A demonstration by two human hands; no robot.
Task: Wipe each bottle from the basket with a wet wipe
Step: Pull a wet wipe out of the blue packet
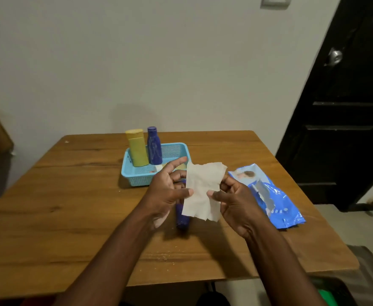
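On the brown wooden table (pixel 75 195) we see a light blue perforated plastic basket (pixel 134 173) near the far edge, with a tall yellow plastic bottle (pixel 137 149) and a dark blue plastic bottle (pixel 154 145) standing upright in its left part; smaller items lie in it behind our fingers, too hidden to name. A shiny blue wet-wipe packet (pixel 271 199) lies flat to the right, close to the table's right edge. Another dark blue bottle (pixel 182 218) lies on the tabletop under our hands, mostly covered by them. We hold a pale, crumpled wet wipe (pixel 202 191) spread between both hands above that bottle: our left hand (pixel 165 191) pinches its left edge between thumb and forefinger, other fingers loosely spread, and our right hand (pixel 236 199) pinches its right edge, fingers curled. The near and left parts of the table are open, with a few crumbs near the front edge.
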